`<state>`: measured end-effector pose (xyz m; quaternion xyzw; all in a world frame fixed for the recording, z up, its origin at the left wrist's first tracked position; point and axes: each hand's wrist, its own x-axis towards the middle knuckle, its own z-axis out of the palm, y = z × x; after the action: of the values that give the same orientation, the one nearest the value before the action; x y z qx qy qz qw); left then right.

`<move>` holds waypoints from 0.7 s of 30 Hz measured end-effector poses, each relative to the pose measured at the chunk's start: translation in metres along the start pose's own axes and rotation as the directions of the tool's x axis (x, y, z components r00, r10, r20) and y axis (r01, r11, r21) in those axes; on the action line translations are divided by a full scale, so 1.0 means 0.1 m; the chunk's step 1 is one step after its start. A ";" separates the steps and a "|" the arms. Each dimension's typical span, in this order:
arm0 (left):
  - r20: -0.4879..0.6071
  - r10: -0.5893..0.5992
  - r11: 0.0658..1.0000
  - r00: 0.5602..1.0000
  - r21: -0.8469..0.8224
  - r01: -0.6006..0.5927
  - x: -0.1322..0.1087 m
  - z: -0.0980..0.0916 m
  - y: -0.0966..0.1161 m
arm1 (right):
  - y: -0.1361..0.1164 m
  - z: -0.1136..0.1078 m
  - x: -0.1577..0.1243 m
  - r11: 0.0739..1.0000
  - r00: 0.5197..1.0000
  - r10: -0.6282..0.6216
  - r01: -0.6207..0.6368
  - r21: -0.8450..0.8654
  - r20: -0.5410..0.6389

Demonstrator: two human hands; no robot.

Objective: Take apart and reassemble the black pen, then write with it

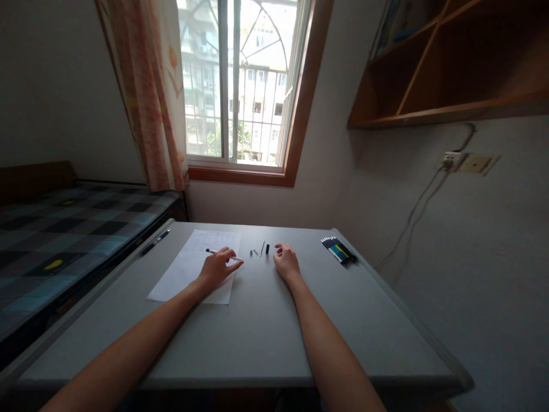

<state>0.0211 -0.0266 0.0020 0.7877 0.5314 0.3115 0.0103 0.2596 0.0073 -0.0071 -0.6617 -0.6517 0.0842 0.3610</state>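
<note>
My left hand (pixel 218 266) is closed around a slim pen barrel (pixel 235 258), pale along its length with a dark end sticking out to the left. It hovers over or rests on the right edge of a white sheet of paper (pixel 180 280) bearing faint writing at the top. Between my hands lie loose pen parts: a black cap (pixel 267 249), a thin refill (pixel 262 249) and two small pieces (pixel 251 252) too tiny to name. My right hand (pixel 286 261) rests on the table just right of the cap, fingers loosely bent and apart, holding nothing visible.
On the grey table (pixel 257 343), a row of dark pens (pixel 338 252) with a blue and yellow label lies at the right. Another black pen (pixel 155 242) sits along the left edge. A bed (pixel 86 229) stands left; a wooden shelf (pixel 412 117) hangs on the right wall.
</note>
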 end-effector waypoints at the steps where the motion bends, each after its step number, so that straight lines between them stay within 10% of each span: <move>1: 0.000 0.000 1.000 1.000 0.005 0.000 0.00 0.00 0.00 | 0.01 0.00 0.01 1.000 1.000 0.004 -0.003 0.030 -0.030; 7: 0.003 0.011 0.999 1.000 0.031 -0.011 0.00 0.02 -0.02 | 0.05 -0.03 0.05 0.992 0.977 0.058 -0.035 0.118 -0.205; 21: -0.004 0.012 0.999 1.000 0.037 -0.012 0.00 0.02 -0.02 | -0.02 -0.09 -0.01 0.999 0.987 0.048 -0.046 0.016 -0.153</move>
<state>0.0201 -0.0246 -0.0005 0.7902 0.5323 0.3035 -0.0071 0.2629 0.0026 0.0007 -0.6793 -0.6056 0.0454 0.4120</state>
